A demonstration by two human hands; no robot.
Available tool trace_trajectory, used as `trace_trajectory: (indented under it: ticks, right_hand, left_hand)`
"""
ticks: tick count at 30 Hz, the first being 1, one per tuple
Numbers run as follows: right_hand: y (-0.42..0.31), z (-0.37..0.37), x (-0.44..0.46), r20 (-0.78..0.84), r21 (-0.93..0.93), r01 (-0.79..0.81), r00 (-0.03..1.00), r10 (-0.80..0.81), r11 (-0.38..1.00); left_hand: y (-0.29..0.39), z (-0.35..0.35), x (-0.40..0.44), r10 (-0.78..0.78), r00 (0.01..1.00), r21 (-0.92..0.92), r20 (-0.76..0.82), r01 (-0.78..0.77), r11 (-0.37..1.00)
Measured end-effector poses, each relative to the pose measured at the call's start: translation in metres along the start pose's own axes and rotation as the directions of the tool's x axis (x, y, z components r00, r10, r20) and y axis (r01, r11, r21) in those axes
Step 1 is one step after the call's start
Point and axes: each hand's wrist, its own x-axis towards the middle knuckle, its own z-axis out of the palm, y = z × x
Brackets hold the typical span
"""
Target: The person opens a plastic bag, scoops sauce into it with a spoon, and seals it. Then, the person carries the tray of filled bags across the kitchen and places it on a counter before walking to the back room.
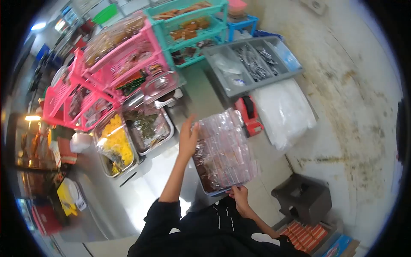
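A shallow tray [213,192] with a bluish rim stands in front of me, full of clear plastic packets [224,150] laid in rows. My right hand [239,197] grips the tray's near edge, fingers closed over the rim. At the tray's far left side is my left hand [188,139], its fingers stretched out and slightly blurred; whether it touches the packets I cannot tell. Just beyond the tray's right side lies a red tape dispenser [249,115]. Left of my left hand sit a metal pan of wrapped dark green items [147,128] and a pan of yellow pieces [115,141].
Pink baskets [124,64] and stacked teal baskets [192,32] of food stand at the back. A grey divided cutlery box [222,85] and a stack of white plastic bags [284,113] lie to the right. A dark stool [302,197] stands on the floor near the wall.
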Motion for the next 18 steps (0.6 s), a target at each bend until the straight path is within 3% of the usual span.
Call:
trace_trajectory:
  ticks: [2, 4, 6, 7, 9, 10, 14, 16, 18]
  right_hand:
    - [-0.001, -0.003, 0.003, 0.060, -0.039, -0.020, 0.998, 0.023, 0.999]
    - [-0.003, -0.006, 0.004, 0.093, -0.023, -0.063, 0.994, 0.065, 0.998]
    - [-0.007, -0.004, 0.006, 0.118, -0.037, -0.079, 0.990, 0.082, 0.996]
    - [-0.008, -0.004, 0.009, 0.115, -0.021, -0.100, 0.988, 0.102, 0.995]
    - [-0.007, -0.005, 0.016, 0.121, -0.017, -0.128, 0.984, 0.129, 0.992]
    - [-0.007, -0.003, 0.022, 0.154, -0.010, -0.114, 0.982, 0.114, 0.993]
    - [-0.012, 0.006, 0.035, 0.155, -0.004, -0.085, 0.984, 0.085, 0.996]
    - [-0.012, 0.013, 0.047, 0.151, 0.016, -0.069, 0.986, 0.066, 0.997]
    - [-0.012, 0.016, 0.052, 0.147, 0.039, -0.044, 0.988, 0.038, 0.998]
  left_hand:
    - [0.004, -0.015, -0.035, -0.043, 0.992, 0.092, -0.117, 0.054, 0.994]
    - [-0.007, -0.019, -0.075, -0.125, 0.955, -0.003, -0.270, 0.129, 0.992]
    - [-0.014, -0.017, -0.113, -0.388, 0.868, -0.196, -0.311, 0.340, 0.920]
    - [-0.017, -0.017, -0.126, -0.387, 0.862, -0.193, -0.328, 0.340, 0.920]
    - [-0.016, -0.018, -0.145, -0.486, 0.856, -0.248, -0.178, 0.439, 0.864]
    - [-0.016, -0.019, -0.144, -0.493, 0.850, -0.247, -0.185, 0.445, 0.861]
    - [-0.038, -0.020, -0.087, -0.388, 0.915, -0.410, -0.109, 0.314, 0.856]
    - [-0.073, -0.017, -0.042, -0.508, 0.860, -0.703, -0.042, 0.335, 0.627]
    - [-0.109, -0.014, 0.001, -0.437, 0.898, -0.665, -0.054, 0.294, 0.687]
